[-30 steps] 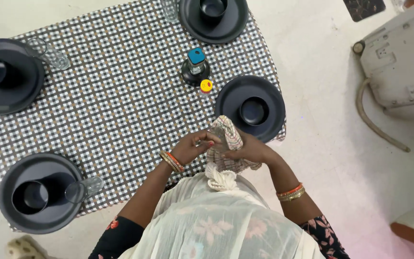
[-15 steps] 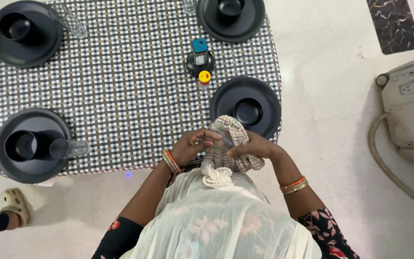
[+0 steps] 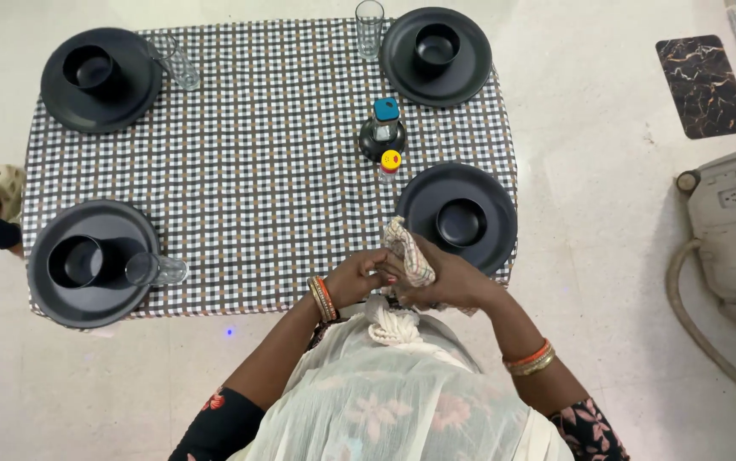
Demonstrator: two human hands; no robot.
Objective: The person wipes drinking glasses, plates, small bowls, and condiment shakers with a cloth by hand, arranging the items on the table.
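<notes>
**Both hands clasping a checked cloth at the near edge of the bench**

Just below the middle of the frame, the left hand point(image 3: 357, 277) and the right hand point(image 3: 445, 280) are meeting over a bunched beige cloth with red and green checks point(image 3: 408, 254). The right hand's fingers are clenching around the cloth from the right, and the left hand's fingers are curling in against it from the left. Whether anything is wrapped inside the cloth cannot be told here. The bundle is sitting at the lower edge of the bench covered in a black, white and brown checked tablecloth point(image 3: 257, 162).

Just to the upper right of the hands, a round black plate carrying a small black bowl point(image 3: 457, 218) is lying near the bench's right edge. Above it, a dark bottle with a teal cap point(image 3: 383, 130) is standing beside a small shaker with a yellow and red lid point(image 3: 391, 164). A second black plate with a bowl point(image 3: 436, 56) is resting at the top of the frame with a clear drinking glass point(image 3: 369, 27) to its left. A third black plate point(image 3: 99, 78) is sitting at the upper left, with a tilted clear glass point(image 3: 175, 60) beside it. A fourth black plate point(image 3: 90, 262) is lying at the lower left, with a clear glass lying on its side point(image 3: 155, 270) across its rim.
</notes>
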